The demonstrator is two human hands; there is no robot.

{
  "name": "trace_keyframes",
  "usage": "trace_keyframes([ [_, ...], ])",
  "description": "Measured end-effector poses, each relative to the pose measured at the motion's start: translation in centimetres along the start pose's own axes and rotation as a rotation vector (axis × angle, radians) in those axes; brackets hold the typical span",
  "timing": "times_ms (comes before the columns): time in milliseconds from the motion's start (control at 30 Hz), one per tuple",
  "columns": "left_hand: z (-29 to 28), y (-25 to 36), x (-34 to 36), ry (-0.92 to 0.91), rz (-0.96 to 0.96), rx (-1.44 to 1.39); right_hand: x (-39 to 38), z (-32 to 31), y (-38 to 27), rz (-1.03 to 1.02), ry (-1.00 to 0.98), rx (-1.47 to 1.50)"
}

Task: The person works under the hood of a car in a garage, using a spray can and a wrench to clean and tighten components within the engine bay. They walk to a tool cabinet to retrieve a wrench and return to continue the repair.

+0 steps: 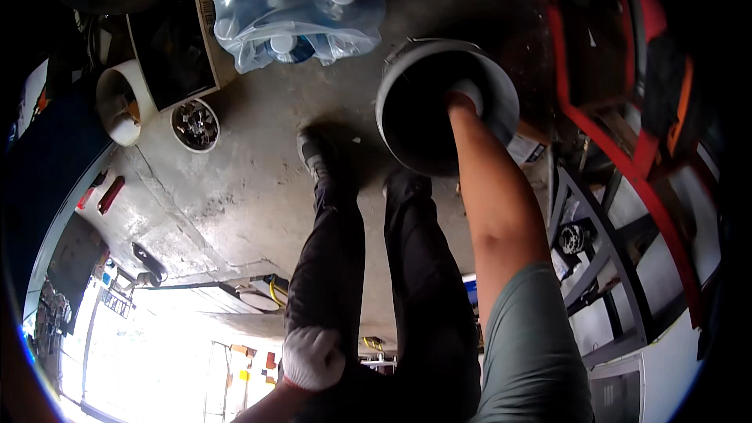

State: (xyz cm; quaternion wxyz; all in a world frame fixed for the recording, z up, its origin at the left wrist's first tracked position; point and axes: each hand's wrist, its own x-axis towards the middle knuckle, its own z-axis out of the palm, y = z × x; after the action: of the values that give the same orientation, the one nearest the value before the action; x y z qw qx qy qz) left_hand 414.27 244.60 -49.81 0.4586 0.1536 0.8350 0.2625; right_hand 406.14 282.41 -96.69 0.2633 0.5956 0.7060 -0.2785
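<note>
My right arm reaches down into a large pale bucket (505, 82) with a dark inside. Of my right hand (468, 92) only a whitish glove part shows at the wrist; its fingers are lost in the dark of the bucket, so whatever they touch is hidden. My left hand (313, 356), in a white glove, rests on my left thigh, curled like a fist, with nothing visible in it. Both my shoes stand on the concrete just short of the bucket.
Plastic-wrapped bottles (294, 8) stand ahead. To the left are a small tub of metal bits (196, 125), a tipped white bucket (121, 102) and a dark open box (176, 39). Red metal framing (603, 145) and a grey frame (619, 266) stand at the right.
</note>
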Motion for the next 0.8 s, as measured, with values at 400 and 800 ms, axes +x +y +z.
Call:
trace_keyframes([
  [400,-2.9,-3.5,0.1,0.066,-0.042,-0.11,0.1,1.2,1.8,-0.089,0.236,0.131],
  [800,-4.3,-2.3,1.7,0.008,0.053,-0.043,-0.9,-1.1,0.6,-0.193,0.241,0.184],
])
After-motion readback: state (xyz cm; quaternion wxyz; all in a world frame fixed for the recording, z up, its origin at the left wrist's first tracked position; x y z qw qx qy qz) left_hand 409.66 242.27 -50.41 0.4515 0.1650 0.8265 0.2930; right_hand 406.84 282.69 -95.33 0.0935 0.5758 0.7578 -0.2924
